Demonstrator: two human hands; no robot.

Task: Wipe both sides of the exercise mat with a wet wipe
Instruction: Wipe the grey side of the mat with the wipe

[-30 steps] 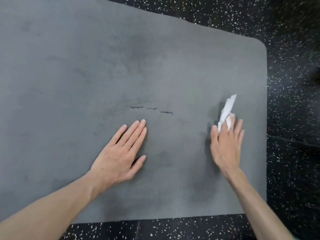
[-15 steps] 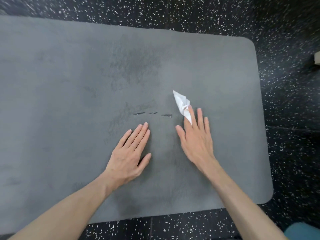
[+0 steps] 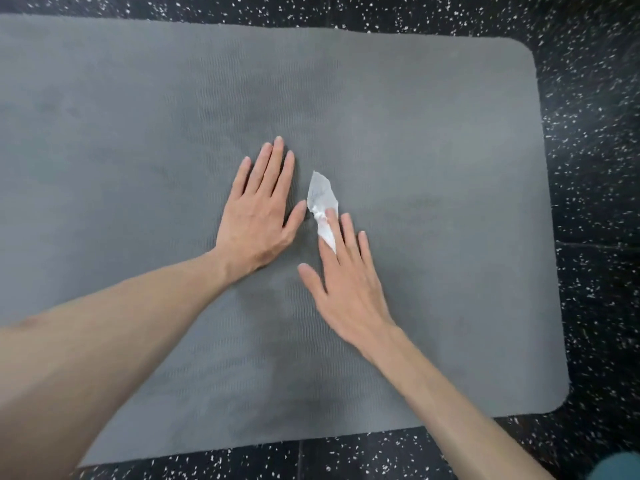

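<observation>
Exercise mat [image 3: 433, 140], grey, lies flat on the speckled black floor [image 3: 595, 168], filling most of the view. Left hand [image 3: 258, 216] rests near its middle, fingers straight and flat, probably to steady it. Right hand [image 3: 346, 289], just beside, presses the crumpled wet wipe [image 3: 322, 199] down under straight fingers, for wiping.

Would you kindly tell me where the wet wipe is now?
Head view: the wet wipe lies mid-mat, under the right hand fingers, just right of the flat left hand.
</observation>
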